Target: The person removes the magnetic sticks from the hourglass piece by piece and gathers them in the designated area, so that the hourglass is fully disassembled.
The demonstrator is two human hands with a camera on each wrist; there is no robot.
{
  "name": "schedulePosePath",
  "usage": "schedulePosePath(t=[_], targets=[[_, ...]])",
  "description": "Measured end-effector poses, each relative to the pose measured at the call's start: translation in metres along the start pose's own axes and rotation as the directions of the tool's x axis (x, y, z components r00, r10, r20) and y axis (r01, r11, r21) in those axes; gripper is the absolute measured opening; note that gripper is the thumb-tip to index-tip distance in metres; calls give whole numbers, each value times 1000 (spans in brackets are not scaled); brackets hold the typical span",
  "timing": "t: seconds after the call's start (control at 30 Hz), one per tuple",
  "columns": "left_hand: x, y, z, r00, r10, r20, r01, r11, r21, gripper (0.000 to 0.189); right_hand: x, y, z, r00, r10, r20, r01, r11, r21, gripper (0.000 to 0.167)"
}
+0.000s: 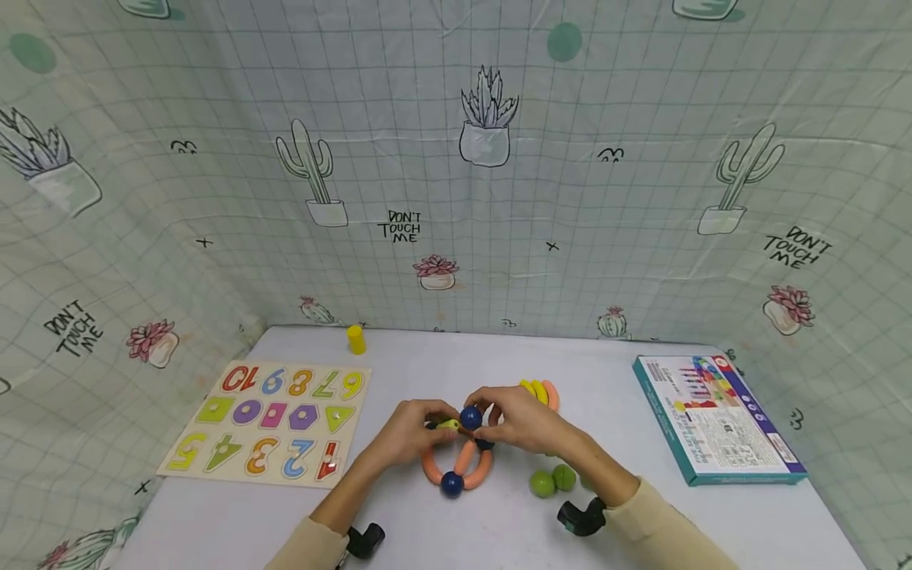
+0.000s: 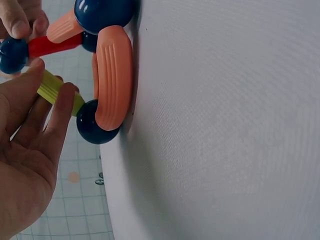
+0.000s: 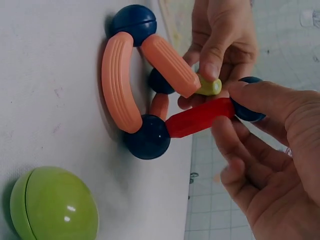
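My left hand [image 1: 408,431] pinches a yellow-green magnetic rod [image 2: 51,89], whose lower end meets a dark blue ball [image 2: 92,125] on the table. With thumb and fingers, my right hand [image 1: 530,418] holds another blue ball [image 1: 471,418] at the upper end of a red rod [image 3: 200,117]. The red rod slants up from a blue ball [image 3: 148,137] at the base. Curved orange rods [image 3: 120,82] and blue balls form a ring on the table. A straight orange rod [image 3: 170,65] rises from the front ball [image 1: 452,484], its upper end unattached beside the yellow-green rod.
Green balls [image 1: 543,484] lie by my right forearm, and yellow and orange curved rods [image 1: 540,391] lie behind that hand. A number puzzle board [image 1: 267,423] is at left, a yellow cylinder [image 1: 356,340] at the back, and a flat box [image 1: 720,419] at right.
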State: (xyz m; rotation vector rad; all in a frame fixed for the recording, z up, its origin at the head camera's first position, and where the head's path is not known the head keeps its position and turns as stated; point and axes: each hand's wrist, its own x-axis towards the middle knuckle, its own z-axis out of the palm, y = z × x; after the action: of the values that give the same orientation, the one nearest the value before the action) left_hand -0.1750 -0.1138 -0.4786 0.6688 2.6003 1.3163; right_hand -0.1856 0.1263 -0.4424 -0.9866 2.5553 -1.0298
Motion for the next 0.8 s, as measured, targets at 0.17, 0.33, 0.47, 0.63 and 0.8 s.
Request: schedulePosePath(t=[0.17, 0.33, 0.47, 0.63, 0.8], targets=[[0, -1, 0, 1000, -15, 2, 15, 1000, -8, 17, 0, 0, 1, 1000, 0, 14, -1, 999, 54, 34], [0, -2, 0, 1000, -13, 13, 13, 1000, -19, 17, 0, 1, 2, 1000, 23, 19, -25, 996, 82, 34], [0, -3, 0, 1000, -2, 21, 3, 999, -33, 16, -1, 1, 1, 999, 39, 22, -41, 995, 90, 36], [0, -3, 0, 1000, 5, 26, -4, 999, -34, 15, -1, 1, 0, 999, 36, 21, -38, 995, 90, 36], [0, -3, -1, 999, 18, 36, -17, 999, -35, 23, -1, 1, 1, 1000, 17, 2, -18, 998, 60, 35]])
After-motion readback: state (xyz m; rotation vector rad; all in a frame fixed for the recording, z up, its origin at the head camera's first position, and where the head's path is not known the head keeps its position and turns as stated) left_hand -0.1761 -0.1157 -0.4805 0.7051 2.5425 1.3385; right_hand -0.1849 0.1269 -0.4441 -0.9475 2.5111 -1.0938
